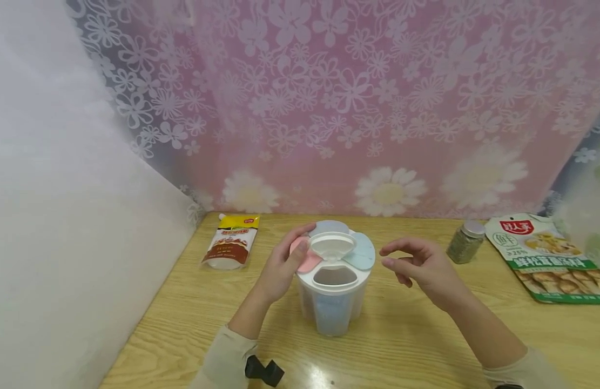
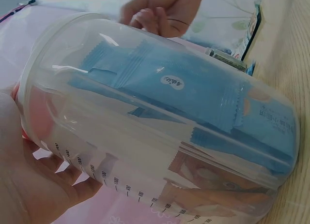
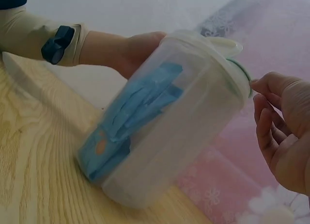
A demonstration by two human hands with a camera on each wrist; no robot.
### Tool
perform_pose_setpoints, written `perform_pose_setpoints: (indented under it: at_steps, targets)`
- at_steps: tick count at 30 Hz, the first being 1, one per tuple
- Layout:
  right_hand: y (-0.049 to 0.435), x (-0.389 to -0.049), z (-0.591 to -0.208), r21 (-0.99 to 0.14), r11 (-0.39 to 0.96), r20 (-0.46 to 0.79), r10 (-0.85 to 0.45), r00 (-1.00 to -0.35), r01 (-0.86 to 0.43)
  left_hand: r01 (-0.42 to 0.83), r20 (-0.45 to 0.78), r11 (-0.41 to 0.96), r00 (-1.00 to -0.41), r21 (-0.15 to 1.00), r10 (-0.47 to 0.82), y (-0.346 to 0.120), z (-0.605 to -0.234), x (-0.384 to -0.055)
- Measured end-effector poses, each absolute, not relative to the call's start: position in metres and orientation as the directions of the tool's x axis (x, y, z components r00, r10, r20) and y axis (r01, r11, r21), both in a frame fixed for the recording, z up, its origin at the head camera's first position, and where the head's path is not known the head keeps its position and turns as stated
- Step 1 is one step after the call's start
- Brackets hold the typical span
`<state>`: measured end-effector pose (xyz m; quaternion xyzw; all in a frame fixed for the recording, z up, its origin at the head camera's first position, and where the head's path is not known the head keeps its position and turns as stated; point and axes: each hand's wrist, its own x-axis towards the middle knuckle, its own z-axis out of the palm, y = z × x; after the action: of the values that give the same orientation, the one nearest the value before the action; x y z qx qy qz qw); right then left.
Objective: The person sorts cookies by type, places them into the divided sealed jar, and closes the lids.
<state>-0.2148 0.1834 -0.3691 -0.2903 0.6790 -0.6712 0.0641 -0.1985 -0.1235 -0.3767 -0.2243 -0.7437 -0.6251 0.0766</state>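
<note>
A clear plastic storage container (image 1: pixel 332 313) with several compartments stands upright on the table. Its white top carries pink (image 1: pixel 307 260), blue (image 1: pixel 361 251) and grey lids (image 1: pixel 331 227). The white front lid (image 1: pixel 332 244) is flipped up, baring an opening. Through the wall I see blue packets (image 2: pixel 184 88) and, in another compartment, brown-orange packets (image 2: pixel 213 180). My left hand (image 1: pixel 282 267) grips the container's upper left side, thumb over the pink lid. Just right of the blue lid, my right hand (image 1: pixel 426 270) hovers with bent fingers, holding nothing; the head view shows a small gap.
A yellow, white and brown spouted pouch (image 1: pixel 231 241) lies at the back left of the wooden table (image 1: pixel 183 324). At the right stand a small lidded jar (image 1: pixel 466 242) and, beside it, a green-and-white food bag (image 1: pixel 547 259) lying flat. A pink flowered curtain (image 1: pixel 304 108) hangs behind.
</note>
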Motion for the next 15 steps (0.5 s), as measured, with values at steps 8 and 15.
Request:
perform_pose_setpoints:
  at_steps: [8,15]
  targets:
    - [0.214,-0.224,-0.393,-0.956,0.135,0.178,-0.442,-0.879,-0.261,0.409,0.368,0.128,-0.894,0.904,0.254,-0.124,-0.374,-0.197]
    - [0.235,-0.238,-0.415,-0.926,0.303,0.091,-0.399,-0.912,-0.225,0.416,0.38,0.123,-0.893,0.901,0.24,-0.125,-0.376,-0.198]
